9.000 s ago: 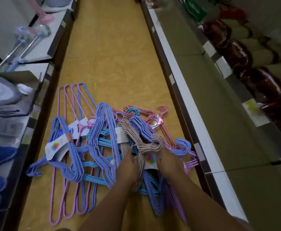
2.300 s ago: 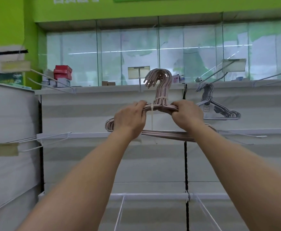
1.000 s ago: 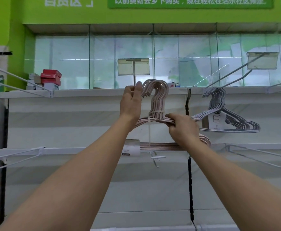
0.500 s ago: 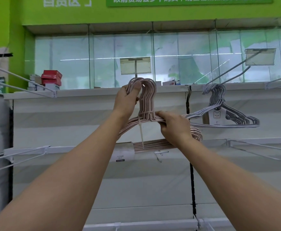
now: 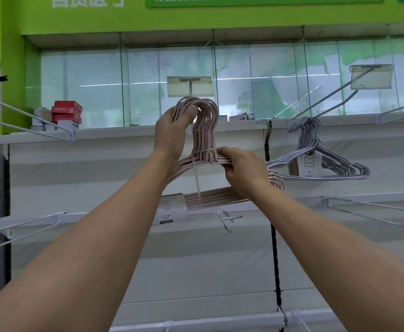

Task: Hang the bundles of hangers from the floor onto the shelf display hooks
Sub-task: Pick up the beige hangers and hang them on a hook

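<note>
Before the shelf (image 5: 129, 137), both hands grip the pink hanger bundle (image 5: 204, 130).

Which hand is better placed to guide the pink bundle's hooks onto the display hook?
Left, probably. The left hand already grips the pink bundle at its hook tops, just under the price-tag holder; the right hand holds the shoulder lower down.

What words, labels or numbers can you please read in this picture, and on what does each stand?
White characters on the green wall banner: cut off, unreadable.
Green sign strip: cut off and blurred.
White paper label on the pink hanger bundle: too small.
White tag on the grey hanger bundle: too small.
</note>
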